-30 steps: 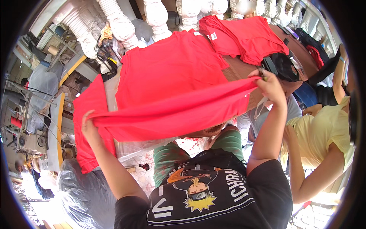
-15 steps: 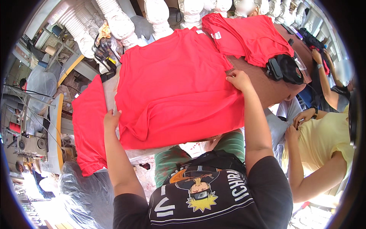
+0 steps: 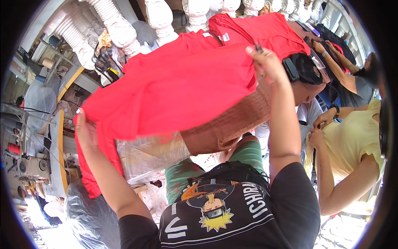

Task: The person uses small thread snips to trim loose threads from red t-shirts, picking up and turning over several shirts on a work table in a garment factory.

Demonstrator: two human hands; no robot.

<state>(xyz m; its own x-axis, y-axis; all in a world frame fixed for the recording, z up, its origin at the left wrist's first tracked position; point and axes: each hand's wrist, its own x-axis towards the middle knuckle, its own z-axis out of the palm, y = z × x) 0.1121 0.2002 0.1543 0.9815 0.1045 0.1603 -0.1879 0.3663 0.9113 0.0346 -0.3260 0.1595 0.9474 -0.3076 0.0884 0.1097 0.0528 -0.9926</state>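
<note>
A red shirt (image 3: 174, 91) is stretched between my two hands, its near part lifted off the table and slightly blurred. My left hand (image 3: 88, 132) closes on its left end, fingers partly behind the cloth. At the right end, my right hand (image 3: 268, 65) pinches the shirt's edge; a small dark thing (image 3: 259, 48) shows at its fingertips, too small to name. More red cloth (image 3: 89, 178) hangs below my left hand over the table's left side. Beyond my right hand lie folded red garments (image 3: 269, 35) with a white label.
Brown patterned cloth (image 3: 224, 124) and clear plastic sheeting (image 3: 153, 155) cover the table. A black headset-like object (image 3: 309, 69) lies at right. White balusters (image 3: 159, 20) line the back. A person in a yellow top (image 3: 352, 141) sits close at right, another person farther off.
Both hands have raised the shirt's near edge up and away from me, uncovering brown cloth and plastic. My left hand moved left, my right hand rose. The shirt lay flat before.
</note>
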